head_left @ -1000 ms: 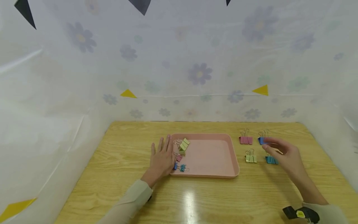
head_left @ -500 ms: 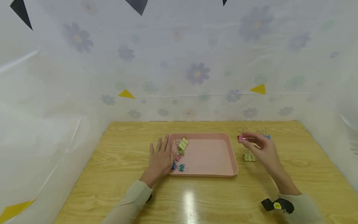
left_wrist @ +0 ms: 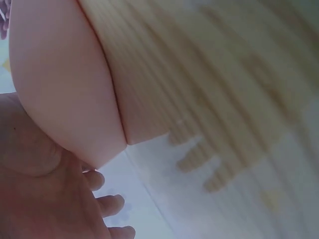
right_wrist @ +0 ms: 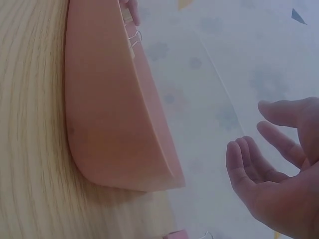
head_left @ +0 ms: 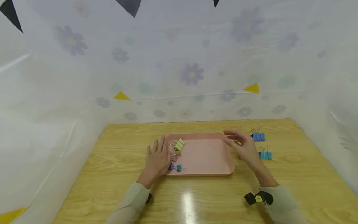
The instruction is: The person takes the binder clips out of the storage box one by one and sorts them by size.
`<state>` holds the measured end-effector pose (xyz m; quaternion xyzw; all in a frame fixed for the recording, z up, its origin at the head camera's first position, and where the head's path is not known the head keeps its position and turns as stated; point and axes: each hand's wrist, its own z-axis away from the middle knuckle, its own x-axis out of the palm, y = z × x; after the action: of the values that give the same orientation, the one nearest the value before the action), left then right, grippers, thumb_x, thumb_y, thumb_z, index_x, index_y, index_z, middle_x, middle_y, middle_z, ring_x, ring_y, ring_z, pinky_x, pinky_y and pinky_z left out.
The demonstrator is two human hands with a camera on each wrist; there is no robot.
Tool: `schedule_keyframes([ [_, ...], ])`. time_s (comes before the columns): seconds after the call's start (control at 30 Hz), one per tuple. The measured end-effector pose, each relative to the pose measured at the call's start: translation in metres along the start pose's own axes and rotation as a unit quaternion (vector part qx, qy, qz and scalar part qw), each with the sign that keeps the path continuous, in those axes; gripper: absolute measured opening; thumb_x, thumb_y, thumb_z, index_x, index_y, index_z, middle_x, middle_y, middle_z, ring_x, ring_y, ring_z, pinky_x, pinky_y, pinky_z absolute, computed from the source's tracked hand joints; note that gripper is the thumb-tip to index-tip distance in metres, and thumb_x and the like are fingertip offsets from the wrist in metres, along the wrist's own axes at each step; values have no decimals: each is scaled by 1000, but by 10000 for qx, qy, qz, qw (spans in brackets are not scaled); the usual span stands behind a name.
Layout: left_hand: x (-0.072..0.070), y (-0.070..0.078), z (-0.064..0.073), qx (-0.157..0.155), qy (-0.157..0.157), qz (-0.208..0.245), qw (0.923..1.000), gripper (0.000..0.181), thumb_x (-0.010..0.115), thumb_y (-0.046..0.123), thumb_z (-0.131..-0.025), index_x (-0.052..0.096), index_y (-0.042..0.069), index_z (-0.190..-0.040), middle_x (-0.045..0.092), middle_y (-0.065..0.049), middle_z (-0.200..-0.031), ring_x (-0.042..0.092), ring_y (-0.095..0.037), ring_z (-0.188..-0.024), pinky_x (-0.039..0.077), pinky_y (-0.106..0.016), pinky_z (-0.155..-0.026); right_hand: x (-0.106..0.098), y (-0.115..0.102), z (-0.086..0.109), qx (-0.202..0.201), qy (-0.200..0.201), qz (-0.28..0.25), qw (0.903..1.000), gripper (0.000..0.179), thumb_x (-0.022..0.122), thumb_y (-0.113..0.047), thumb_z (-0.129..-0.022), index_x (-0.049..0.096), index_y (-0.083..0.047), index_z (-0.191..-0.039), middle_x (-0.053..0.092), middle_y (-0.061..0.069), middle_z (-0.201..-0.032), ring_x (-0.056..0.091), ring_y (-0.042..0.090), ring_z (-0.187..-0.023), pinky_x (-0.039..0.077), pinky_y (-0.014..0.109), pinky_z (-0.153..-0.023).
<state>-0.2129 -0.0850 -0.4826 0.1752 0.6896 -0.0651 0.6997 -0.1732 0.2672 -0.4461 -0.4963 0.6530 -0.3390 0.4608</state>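
Observation:
My left hand (head_left: 156, 159), fingers extended, rests against the left wall of a pink tray (head_left: 207, 175); in the left wrist view the palm (left_wrist: 45, 174) lies along that wall. Near the tray's upper right corner hovers my right hand (head_left: 241, 146), fingers loosely bent. Nothing sits between its fingertips in the right wrist view. Inside the tray, along its left side, lie a yellow binder clip (head_left: 179, 144), a small pink one (head_left: 174, 158), a small blue one (head_left: 171, 167) and a small teal one (head_left: 178, 168). My left hand partly covers this group.
Right of my right hand stand a large blue binder clip (head_left: 258, 137) and a large teal binder clip (head_left: 265, 155) on the wooden table (head_left: 117, 199). A pink binder clip (right_wrist: 176, 234) shows at the right wrist view's bottom edge. Flowered sheeting (head_left: 167, 62) closes off the back.
My right hand has moved left from over the blue and teal clips, past the pink one, to the tray's right edge. The left hand has stayed at the tray; the head view shifted slightly.

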Motion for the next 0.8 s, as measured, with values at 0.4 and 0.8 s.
schedule_keyframes([
  [0.4, 0, 1, 3, -36, -129, 41, 9999, 63, 25, 35, -112, 8, 7, -166, 3, -8, -172, 11, -39, -156, 12, -65, -120, 43, -7, -21, 36, -279, -406, 9988, 39, 70, -11, -99, 64, 1, -135, 62, 24, -133, 60, 41, -118, 54, 23, -91],
  [0.8, -5, -2, 1, -6, -131, -7, 9999, 63, 27, 35, -111, 10, 9, -166, 6, -7, -172, 11, -38, -156, 11, -66, -120, 81, -2, -31, 94, -338, -278, 9990, 35, 72, -9, -97, 68, -5, -131, 65, 21, -130, 64, 37, -115, 56, 36, -94],
])
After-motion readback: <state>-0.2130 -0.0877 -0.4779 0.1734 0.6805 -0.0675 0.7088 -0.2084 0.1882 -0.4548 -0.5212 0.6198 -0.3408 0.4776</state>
